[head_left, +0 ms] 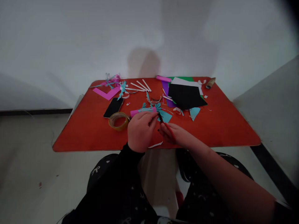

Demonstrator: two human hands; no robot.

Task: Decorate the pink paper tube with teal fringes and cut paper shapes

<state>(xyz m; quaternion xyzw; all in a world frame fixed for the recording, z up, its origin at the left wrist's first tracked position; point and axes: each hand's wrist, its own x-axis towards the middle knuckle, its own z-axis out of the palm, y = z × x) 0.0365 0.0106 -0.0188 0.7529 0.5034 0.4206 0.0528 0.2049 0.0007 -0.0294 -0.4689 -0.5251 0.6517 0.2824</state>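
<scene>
On the red table (221,130), the left hand (141,130) has its fingers drawn narrow, exact grip hidden; the right hand (178,135), at its three o'clock, has fingers closed round scissors (161,118). The pink roll (134,112) lies at twelve o'clock of the left hand, teal fringe (159,107) apparently cut and partly laid on, bare pink left uncovered. Its long axis runs roughly nine to three, fringe flaring toward three.

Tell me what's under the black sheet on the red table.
Under the black sheet, white paper sticks out along the far side, with green paper beyond it. Purple paper shows at the left. Anything wholly beneath is covered.
</scene>
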